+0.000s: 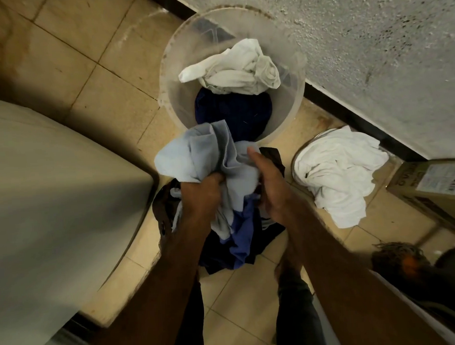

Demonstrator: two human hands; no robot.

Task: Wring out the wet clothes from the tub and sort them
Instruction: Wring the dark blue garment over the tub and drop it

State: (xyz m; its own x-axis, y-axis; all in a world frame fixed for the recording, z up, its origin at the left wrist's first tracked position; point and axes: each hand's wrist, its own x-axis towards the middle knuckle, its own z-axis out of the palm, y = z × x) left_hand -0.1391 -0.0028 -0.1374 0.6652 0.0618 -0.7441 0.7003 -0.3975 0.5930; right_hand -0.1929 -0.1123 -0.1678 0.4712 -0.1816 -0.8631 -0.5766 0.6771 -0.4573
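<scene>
Nearest the camera: two bare forearms reach forward and down over a tiled floor (102,60), with dark trouser legs below them.

Left hand (201,194) is closed in a fist around a bunched pale blue garment (193,158). Right hand (271,185) grips the same garment from the other side, thumb stretched up along the cloth, fingers wrapped under and hidden. The garment is held up between the two hands, its loose part spilling away to the left and forward.

Directly beneath the hands: a dark tub (160,205), mostly covered, only its left rim showing. A heap of wet clothes (241,235) in mid blue and dark navy fills it and hangs over the near edge.

To the left, a large pale curved surface, unidentified.

To the right of the tub, a small round basin (297,154) piled with white laundry (338,171) draping over its near side. Beside that, a cardboard box (432,186) against the wall.

Beyond the hands: a clear plastic bucket (176,55) standing by the wall, holding a navy garment (233,113) with a twisted white garment (236,67) on top at the far side.

Farthest: a rough white wall (359,31) with a dark skirting strip.
</scene>
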